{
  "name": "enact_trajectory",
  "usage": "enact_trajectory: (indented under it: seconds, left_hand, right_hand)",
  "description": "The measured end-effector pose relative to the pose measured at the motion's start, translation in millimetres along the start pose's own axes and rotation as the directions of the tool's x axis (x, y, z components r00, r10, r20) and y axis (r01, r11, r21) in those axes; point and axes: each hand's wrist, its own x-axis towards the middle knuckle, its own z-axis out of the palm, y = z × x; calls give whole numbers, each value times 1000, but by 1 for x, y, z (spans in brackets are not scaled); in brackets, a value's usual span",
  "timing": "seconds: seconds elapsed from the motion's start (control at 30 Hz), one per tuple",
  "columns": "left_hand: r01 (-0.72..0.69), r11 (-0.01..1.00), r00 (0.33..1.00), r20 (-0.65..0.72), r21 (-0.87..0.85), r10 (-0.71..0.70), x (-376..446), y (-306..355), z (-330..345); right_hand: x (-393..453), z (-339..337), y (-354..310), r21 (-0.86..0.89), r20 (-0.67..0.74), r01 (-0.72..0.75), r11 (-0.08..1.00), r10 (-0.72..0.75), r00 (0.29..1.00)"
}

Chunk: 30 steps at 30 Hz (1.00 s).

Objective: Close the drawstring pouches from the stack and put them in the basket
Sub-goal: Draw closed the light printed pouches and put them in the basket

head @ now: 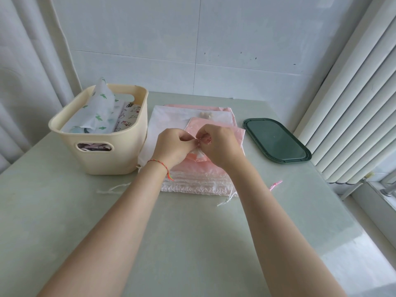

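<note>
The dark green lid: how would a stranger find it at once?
Start at the pale green table and look right of the pink pouch stack, toward the white blinds. The dark green lid lies flat there, alone: the only dark, hard-edged, rounded-oblong thing.

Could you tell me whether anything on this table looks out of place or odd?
A small pink cord lies loose on the table, right of the pouch stack and attached to nothing visible.

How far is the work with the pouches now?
Done: several closed pouches already sit in the cream basket. In hand: the left hand and right hand pinch the top of a pink pouch above the stack. Left: that stack, several pouches thick.
</note>
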Motion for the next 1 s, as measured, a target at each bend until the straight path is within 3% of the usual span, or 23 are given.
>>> enact_trajectory:
  seconds: [0.27,0.5,0.6,0.67,0.73,0.87,1.0]
  left_hand:
    - [-8,1000,999,32,-17,9,1,1,5]
    - [-118,977,992,-22,175,123,-2,-1,6]
    - [-199,944,975,-40,264,217,-2,-5,4]
    - [-268,913,953,-50,309,297,-2,-7,4]
    - [-326,891,930,-65,317,363,-1,-8,6]
    - [-282,947,948,-108,151,300,0,-11,10]
    - [-239,970,966,-92,38,242,-2,-7,9]
  right_hand:
    - [1,-1,-3,-72,22,-22,997,24,999]
    - [3,-3,-2,-156,100,1,988,15,995]
    - [3,-5,-3,-94,179,-61,994,77,981]
    - [3,-9,-2,40,255,-160,986,144,956]
    - [2,-13,0,218,329,-303,928,222,918]
    - [1,-14,9,582,425,-503,639,288,858]
    - [2,-14,10,666,465,-579,470,344,815]
